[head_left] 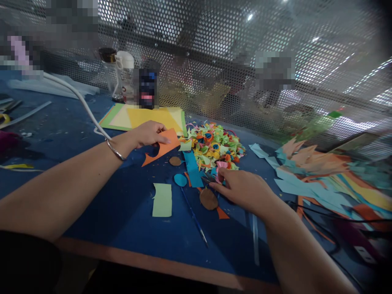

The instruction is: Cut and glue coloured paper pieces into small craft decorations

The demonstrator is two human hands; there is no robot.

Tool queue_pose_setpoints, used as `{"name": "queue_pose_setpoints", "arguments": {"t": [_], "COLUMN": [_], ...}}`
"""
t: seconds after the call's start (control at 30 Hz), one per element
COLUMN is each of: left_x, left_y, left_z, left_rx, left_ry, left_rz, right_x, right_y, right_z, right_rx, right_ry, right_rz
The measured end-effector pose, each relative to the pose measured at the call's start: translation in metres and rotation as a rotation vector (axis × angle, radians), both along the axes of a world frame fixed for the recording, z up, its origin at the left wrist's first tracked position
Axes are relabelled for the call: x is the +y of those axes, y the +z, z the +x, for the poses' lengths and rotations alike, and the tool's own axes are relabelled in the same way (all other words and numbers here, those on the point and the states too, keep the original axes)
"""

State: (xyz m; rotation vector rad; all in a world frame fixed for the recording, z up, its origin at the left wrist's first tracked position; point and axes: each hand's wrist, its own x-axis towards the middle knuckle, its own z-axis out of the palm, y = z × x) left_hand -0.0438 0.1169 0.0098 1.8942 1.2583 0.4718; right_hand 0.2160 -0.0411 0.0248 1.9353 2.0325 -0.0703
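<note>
My left hand (pixel 151 134) pinches an orange paper piece (pixel 167 143) with a curved cut in its edge, held above the blue table. My right hand (pixel 240 185) is at the front of a heap of small colourful paper cut-outs (pixel 219 143), its fingers closed on a small pink paper piece (pixel 221 165). Below its thumb lies a brown disc (pixel 208 199); a smaller brown disc (pixel 175 161) lies under the orange paper. Between the hands are a blue paper strip (pixel 193 169), a blue disc (pixel 180 179), a pale green paper piece (pixel 162 200) and a blue pen (pixel 195 218).
Stacked coloured paper sheets (pixel 150 116) lie behind my left hand, with a bottle (pixel 125 77) beyond. A white cable (pixel 76 96) runs past my left wrist. Paper scraps (pixel 315 188) and a black cable (pixel 346 218) lie at right. A perforated metal panel (pixel 196 69) borders the back.
</note>
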Motion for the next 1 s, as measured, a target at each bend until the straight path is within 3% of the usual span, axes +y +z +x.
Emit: {"name": "queue_pose_setpoints", "arguments": {"t": [0.13,0.37,0.53,0.63,0.77,0.87,1.0], "left_x": [-0.006,-0.036,-0.055,-0.066,-0.084,-0.098,-0.11], "left_y": [0.002,-0.002,-0.005,-0.006,-0.006,-0.006,-0.003], "left_z": [0.008,0.033,0.046,0.055,0.068,0.074,0.077], "left_rx": [-0.183,-0.476,-0.684,-0.767,-0.903,-0.934,-0.995], "left_ry": [-0.036,-0.093,-0.038,0.024,0.094,0.092,0.008], "left_rz": [-0.089,-0.305,-0.429,-0.463,-0.647,-0.749,-0.849], "right_x": [-0.008,-0.01,-0.004,-0.004,-0.002,0.002,0.008], "right_y": [0.007,0.0,0.001,0.003,-0.002,-0.01,-0.018], "right_z": [-0.007,-0.009,0.001,0.002,0.0,-0.003,-0.007], "right_rx": [0.091,0.33,0.73,1.042,1.344,1.354,1.331], "right_ry": [0.05,0.175,0.181,0.093,-0.051,-0.115,-0.172], "right_rz": [0.064,-0.077,-0.114,0.011,0.296,0.447,0.491]}}
